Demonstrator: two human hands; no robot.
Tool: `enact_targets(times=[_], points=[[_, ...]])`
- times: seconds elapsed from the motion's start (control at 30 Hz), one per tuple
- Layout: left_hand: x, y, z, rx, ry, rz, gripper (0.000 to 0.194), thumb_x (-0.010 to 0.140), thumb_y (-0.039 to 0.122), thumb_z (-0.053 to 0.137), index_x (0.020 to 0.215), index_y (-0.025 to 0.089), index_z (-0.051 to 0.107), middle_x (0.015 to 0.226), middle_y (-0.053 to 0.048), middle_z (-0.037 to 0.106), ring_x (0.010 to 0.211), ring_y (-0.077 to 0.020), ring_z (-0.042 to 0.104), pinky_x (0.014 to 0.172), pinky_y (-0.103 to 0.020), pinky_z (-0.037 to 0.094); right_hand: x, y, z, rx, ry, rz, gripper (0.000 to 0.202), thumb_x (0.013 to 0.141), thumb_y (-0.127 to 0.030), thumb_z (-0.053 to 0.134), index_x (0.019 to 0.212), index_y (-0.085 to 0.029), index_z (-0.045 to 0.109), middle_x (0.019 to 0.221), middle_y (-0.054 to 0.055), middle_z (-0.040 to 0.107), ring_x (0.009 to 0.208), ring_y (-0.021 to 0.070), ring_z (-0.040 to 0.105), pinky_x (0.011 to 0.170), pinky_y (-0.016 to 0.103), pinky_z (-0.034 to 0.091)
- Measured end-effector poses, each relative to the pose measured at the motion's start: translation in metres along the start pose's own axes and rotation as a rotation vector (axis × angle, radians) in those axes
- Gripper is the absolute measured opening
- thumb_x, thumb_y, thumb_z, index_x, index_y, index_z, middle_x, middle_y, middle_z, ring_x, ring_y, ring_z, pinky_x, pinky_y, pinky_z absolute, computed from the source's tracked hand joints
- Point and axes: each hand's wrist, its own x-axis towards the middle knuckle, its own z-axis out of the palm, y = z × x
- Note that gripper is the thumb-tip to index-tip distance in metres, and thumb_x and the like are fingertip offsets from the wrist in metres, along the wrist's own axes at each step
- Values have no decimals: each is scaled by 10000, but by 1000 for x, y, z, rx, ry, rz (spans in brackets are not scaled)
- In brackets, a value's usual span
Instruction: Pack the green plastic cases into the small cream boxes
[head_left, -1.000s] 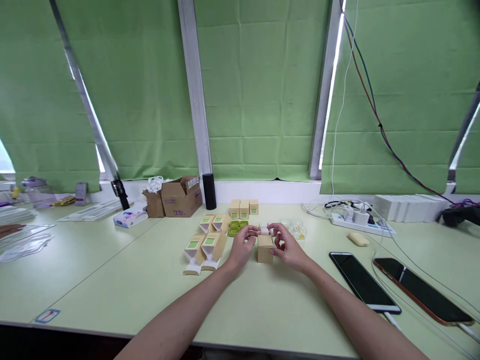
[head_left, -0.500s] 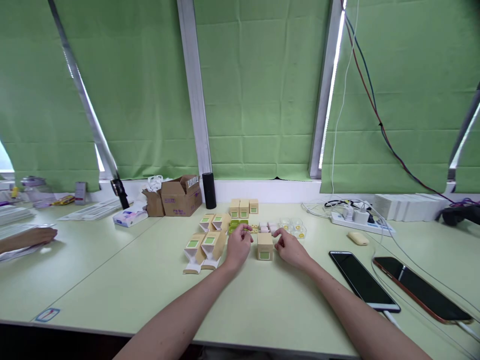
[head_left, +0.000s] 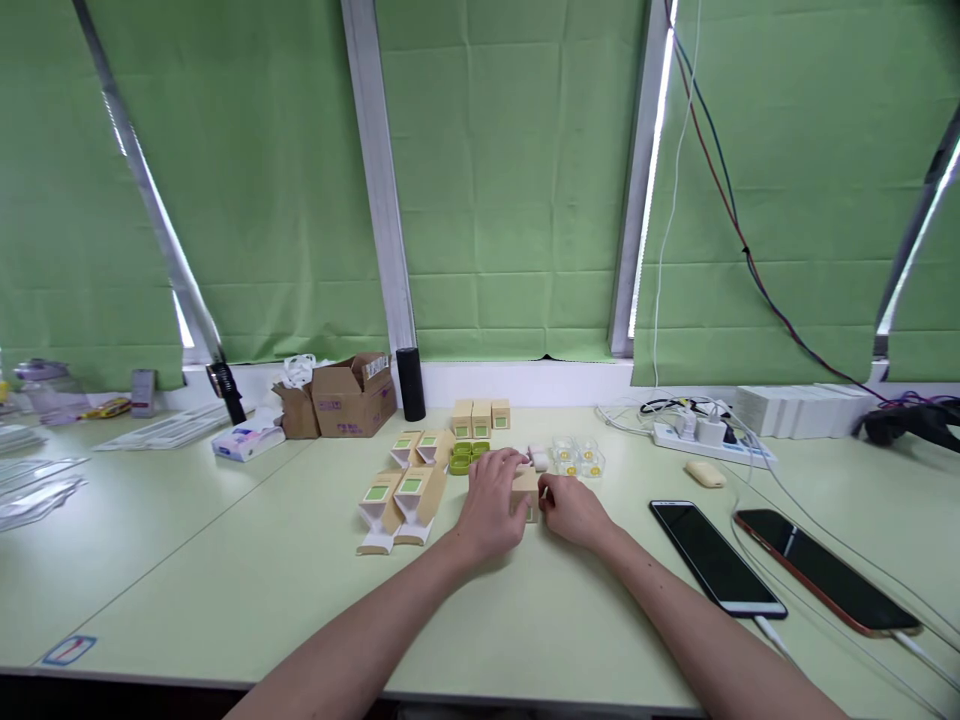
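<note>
A small tan cardboard box (head_left: 526, 487) stands on the table between my two hands, partly covered by them. My left hand (head_left: 493, 508) bends over its left side and top, thumb in front and fingers behind. Curled fingers of my right hand (head_left: 574, 510) press at the box's right side. To the left lie several tan boxes with open white flaps (head_left: 417, 490). Behind my left hand are green square containers (head_left: 466, 457). Small white pieces (head_left: 538, 458) and clear cups with yellow centres (head_left: 578, 456) sit behind the box.
Closed tan boxes (head_left: 481, 415) stand in a row farther back. Two phones (head_left: 716, 555) with charging cables lie at right, near a cream case (head_left: 706, 474) and a power strip (head_left: 712, 447). A brown carton (head_left: 354, 398) and a black cylinder (head_left: 410, 384) stand at the back left.
My left hand has moved right onto the box, and my right hand has closed in on its right side. Another person's hand at far left has gone from view. The view has shifted slightly.
</note>
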Motion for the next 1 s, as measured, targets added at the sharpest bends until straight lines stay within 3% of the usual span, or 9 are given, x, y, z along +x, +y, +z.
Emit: enact_targets(times=[0.1,0.2,0.5,0.57,0.77,0.9,1.0], points=[[1,1,1,18,-82,-4,573,777,150,619,1335,243,529,1419,-141,530,1345,-361,424,1101,-526,310,0,0,1,7,-9,-5,165,871,-121,575,979,-187,681,969,100,755,881,216,683,649,269,326],[5,0,0,56,-153,1,606,766,109,577,1353,248,519,1365,-133,579,1291,-354,469,1080,-520,321,0,1,2,-3,5,-10,202,867,-130,568,1023,-188,683,998,107,758,920,234,683,651,279,327],[33,-4,-19,101,-292,-15,530,671,150,686,1188,249,628,1092,-124,679,1099,-374,534,994,-471,382,0,-1,3,-22,-2,0,247,893,-177,590,1130,-202,654,1049,105,754,961,238,689,664,280,343],[46,-9,-26,122,-321,-28,514,671,183,705,1178,247,643,1044,-121,678,1075,-378,549,961,-455,409,-1,-1,3,-27,-6,0,258,901,-186,583,1151,-200,647,1051,107,751,979,249,687,672,285,351],[105,-34,-40,298,-249,-50,614,667,95,658,1269,208,611,1193,-141,676,1155,-371,512,988,-439,393,-3,-4,2,-28,-27,-3,296,919,-201,569,1212,-203,613,1062,108,748,1000,255,681,699,291,367],[137,-56,-29,428,-234,-41,625,703,72,639,1314,190,570,1236,-152,666,1184,-356,486,987,-424,377,-3,-4,2,-30,-28,-4,302,924,-216,566,1223,-207,607,1089,112,743,1025,268,675,707,297,374],[147,-70,-12,460,-244,-57,598,700,42,642,1280,173,573,1244,-170,651,1197,-354,468,991,-422,361,-3,-4,1,-34,-36,-6,317,927,-220,563,1241,-208,602,1099,117,742,1015,268,681,706,298,372]])
